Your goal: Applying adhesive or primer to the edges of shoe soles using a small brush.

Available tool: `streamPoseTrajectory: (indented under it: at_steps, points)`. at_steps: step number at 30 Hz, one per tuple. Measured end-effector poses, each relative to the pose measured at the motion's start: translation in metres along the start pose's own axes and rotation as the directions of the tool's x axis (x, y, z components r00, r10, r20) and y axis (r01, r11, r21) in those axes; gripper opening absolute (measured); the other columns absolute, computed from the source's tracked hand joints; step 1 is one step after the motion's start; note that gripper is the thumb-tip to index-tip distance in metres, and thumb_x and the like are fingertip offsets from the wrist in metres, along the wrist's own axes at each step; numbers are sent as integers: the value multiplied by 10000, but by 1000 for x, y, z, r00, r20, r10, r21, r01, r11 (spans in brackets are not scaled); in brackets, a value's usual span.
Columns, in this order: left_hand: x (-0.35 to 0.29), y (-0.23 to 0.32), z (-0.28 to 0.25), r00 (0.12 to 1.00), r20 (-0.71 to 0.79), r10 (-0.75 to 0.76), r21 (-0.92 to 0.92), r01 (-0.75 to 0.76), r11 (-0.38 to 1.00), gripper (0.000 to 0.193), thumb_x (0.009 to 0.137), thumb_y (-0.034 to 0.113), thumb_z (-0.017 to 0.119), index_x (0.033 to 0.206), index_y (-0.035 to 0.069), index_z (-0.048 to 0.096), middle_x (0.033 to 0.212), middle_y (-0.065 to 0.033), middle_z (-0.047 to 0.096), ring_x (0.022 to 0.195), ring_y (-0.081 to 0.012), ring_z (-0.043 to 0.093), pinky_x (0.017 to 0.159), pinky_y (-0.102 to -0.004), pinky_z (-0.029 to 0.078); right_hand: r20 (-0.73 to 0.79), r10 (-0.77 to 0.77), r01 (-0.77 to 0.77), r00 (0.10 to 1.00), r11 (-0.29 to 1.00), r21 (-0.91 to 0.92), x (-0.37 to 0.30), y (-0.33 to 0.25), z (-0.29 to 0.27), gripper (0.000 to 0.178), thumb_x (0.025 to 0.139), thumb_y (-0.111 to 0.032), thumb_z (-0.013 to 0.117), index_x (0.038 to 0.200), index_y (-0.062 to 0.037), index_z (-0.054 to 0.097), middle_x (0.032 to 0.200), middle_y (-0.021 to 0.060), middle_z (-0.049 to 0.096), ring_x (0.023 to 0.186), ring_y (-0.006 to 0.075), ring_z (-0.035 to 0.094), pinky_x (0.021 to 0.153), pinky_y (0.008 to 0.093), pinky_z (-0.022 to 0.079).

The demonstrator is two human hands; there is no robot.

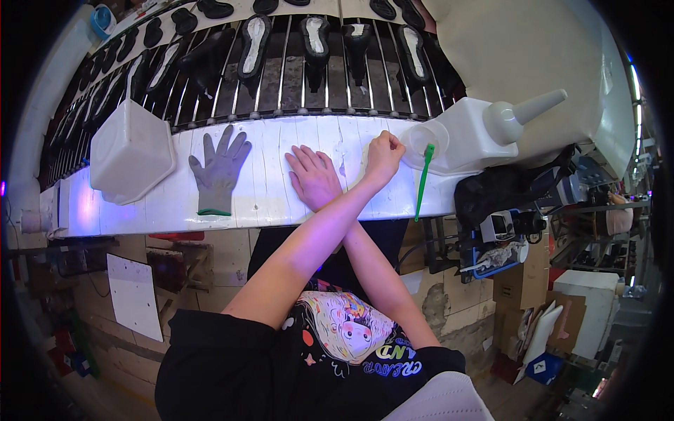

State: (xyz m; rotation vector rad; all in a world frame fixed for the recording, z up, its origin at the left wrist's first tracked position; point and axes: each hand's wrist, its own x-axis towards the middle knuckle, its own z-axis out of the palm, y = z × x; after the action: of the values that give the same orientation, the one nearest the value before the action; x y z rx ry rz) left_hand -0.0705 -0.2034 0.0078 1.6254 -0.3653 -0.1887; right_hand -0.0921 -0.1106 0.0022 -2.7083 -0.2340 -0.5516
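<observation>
My forearms cross in front of me, the left one over the right. My left hand (385, 156), reaching to the right, is closed with fingers and thumb curled together; whatever they may hold is hidden. It is just left of a small translucent cup (420, 133). A brush with a green handle (423, 184) leans out of that cup over the bench. My right hand (314, 175) lies flat and open on the white bench (274, 203), its fingers stretched out. Left of it rests a grey work glove (220, 172) with a green cuff.
Beyond the bench runs a conveyor of metal rods (281, 77) carrying black shoes (254, 49) with white soles showing. A white box-like container (133, 154) stands at left; a white spouted container (484, 126) at right. A black bag-like item (491, 196) hangs near the bench's right end.
</observation>
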Motion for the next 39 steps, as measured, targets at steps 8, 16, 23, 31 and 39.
streamPoseTrajectory:
  at_steps: [8, 16, 23, 31, 39]
  points:
    - [7, -4, -7, 999, 22, 37, -38, -36, 999, 155, 814, 140, 648, 860, 1, 597, 783, -133, 649, 742, -229, 638, 695, -341, 503, 2, 3, -3, 1000, 999, -50, 3, 2, 5, 377, 872, -178, 552, 1232, -69, 529, 1307, 109, 502, 1249, 249, 435, 1024, 425, 323]
    - [14, -22, -10, 957, 100, 272, 37, -277, 960, 263, 679, 148, 765, 858, 26, 615, 833, -108, 614, 813, -250, 592, 708, -345, 481, 52, -34, 37, 998, 997, -65, 6, 5, 18, 418, 848, -151, 538, 1257, -67, 510, 1340, 131, 476, 1261, 276, 430, 1019, 458, 328]
    - [23, -15, -9, 870, 196, 453, 34, -467, 883, 126, 615, 92, 715, 645, 51, 600, 679, -127, 603, 710, -297, 607, 649, -394, 470, 58, -20, 23, 998, 998, -63, -1, 6, 12, 458, 830, -165, 546, 1279, -84, 501, 1327, 125, 483, 1253, 274, 435, 1027, 448, 314]
    - [37, -25, -8, 775, 286, 564, -12, -585, 811, 172, 662, 88, 681, 707, 61, 517, 748, -86, 553, 786, -277, 547, 666, -376, 445, 340, 42, -14, 939, 996, -83, 13, 3, -5, 537, 904, -279, 436, 1393, -93, 314, 1430, 155, 317, 1322, 321, 301, 1070, 471, 236]
    - [23, -9, -20, 836, 336, 433, 116, -493, 862, 273, 696, 141, 710, 834, 46, 495, 871, -102, 554, 851, -283, 544, 715, -384, 440, 103, -69, 84, 992, 985, -148, 8, 3, 5, 485, 865, -180, 497, 1340, -93, 454, 1349, 137, 454, 1241, 299, 426, 1027, 424, 308]
